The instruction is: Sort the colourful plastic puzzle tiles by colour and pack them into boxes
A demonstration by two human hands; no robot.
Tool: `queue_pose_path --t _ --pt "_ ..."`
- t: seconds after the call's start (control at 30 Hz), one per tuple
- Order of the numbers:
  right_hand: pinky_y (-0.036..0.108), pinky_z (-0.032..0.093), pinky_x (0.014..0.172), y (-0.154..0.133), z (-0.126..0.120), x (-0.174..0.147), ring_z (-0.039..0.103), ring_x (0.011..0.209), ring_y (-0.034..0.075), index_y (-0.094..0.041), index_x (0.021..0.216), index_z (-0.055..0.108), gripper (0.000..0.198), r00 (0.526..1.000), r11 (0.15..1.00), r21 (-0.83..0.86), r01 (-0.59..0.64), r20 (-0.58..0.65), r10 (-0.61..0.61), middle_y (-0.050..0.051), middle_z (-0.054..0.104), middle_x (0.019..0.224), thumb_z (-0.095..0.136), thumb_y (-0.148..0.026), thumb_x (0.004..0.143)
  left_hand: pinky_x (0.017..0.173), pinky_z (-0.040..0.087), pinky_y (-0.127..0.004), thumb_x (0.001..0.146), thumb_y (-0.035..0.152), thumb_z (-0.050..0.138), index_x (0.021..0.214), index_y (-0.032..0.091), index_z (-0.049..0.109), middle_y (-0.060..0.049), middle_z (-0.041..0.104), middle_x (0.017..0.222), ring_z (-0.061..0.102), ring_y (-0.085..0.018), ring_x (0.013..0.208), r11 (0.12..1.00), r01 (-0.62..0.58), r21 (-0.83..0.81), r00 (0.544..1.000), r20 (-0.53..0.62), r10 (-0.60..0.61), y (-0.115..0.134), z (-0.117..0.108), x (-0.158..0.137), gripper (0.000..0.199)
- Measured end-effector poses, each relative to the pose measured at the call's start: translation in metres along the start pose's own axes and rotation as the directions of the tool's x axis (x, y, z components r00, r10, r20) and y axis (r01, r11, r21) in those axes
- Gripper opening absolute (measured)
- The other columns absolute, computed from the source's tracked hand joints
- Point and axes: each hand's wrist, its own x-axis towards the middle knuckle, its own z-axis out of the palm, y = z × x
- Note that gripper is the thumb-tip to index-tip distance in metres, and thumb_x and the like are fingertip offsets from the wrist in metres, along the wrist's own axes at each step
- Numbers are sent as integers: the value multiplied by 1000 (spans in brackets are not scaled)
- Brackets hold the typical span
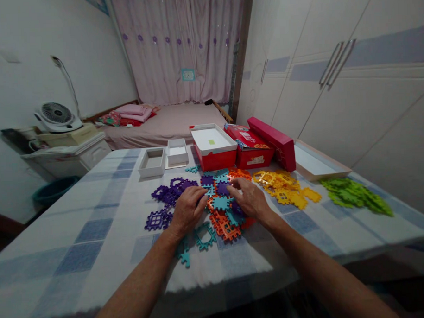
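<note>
A mixed heap of flat, notched plastic building tiles lies in front of me, with a turquoise tile, a purple tile and an orange window-frame tile in it. My left hand rests at the heap's left side, fingers curled together; what they hold, if anything, is hidden. On the right side, my right hand reaches in with thumb and forefinger apart, the thumb tip beside the purple tile. Left of my left hand are piled purple tiles. A turquoise frame tile lies nearer me.
Yellow tiles and green tiles form piles to the right. Behind the heap stand two small white boxes, a red box with a white tray on top, another red box and a shallow lid. A checked cloth covers the table.
</note>
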Motion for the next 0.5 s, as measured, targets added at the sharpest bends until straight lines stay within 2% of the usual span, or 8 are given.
queue_pose_path --t 0.1,0.17,0.23,0.37,0.5 --pt "28 41 73 18 4 10 60 85 19 -19 90 64 24 993 984 -155 -83 69 95 7 68 89 48 -37 89 90 48 -40 92 32 44 104 19 65 -9 66 103 58 -21 100 997 -77 31 996 55 75 2 4 -1 27" --pt "27 40 70 28 10 15 60 83 18 -20 85 65 23 988 981 -183 -69 124 93 6 68 87 49 -36 88 91 47 -41 91 32 45 106 20 64 -9 65 105 57 -21 101 993 -110 34 990 95 106 3 5 0 28" --pt "27 39 68 32 17 16 59 82 18 -20 84 65 22 989 981 -179 -69 118 91 6 67 87 50 -36 86 92 46 -41 91 33 46 110 20 63 -9 65 107 56 -21 104 991 -130 33 983 133 124 4 5 0 29" --pt "27 38 69 31 28 15 58 81 17 -19 82 64 17 990 989 -87 -118 66 124 5 66 86 53 -32 83 95 45 -41 89 36 50 114 20 62 -9 63 111 54 -22 107 988 -150 24 969 199 143 4 5 1 32" --pt "25 40 69 36 30 11 57 75 15 -20 79 61 16 986 984 76 -162 38 160 2 64 79 49 -29 83 92 46 -39 90 34 47 107 19 64 -10 64 106 56 -21 102 993 -117 8 973 200 113 3 5 1 28"
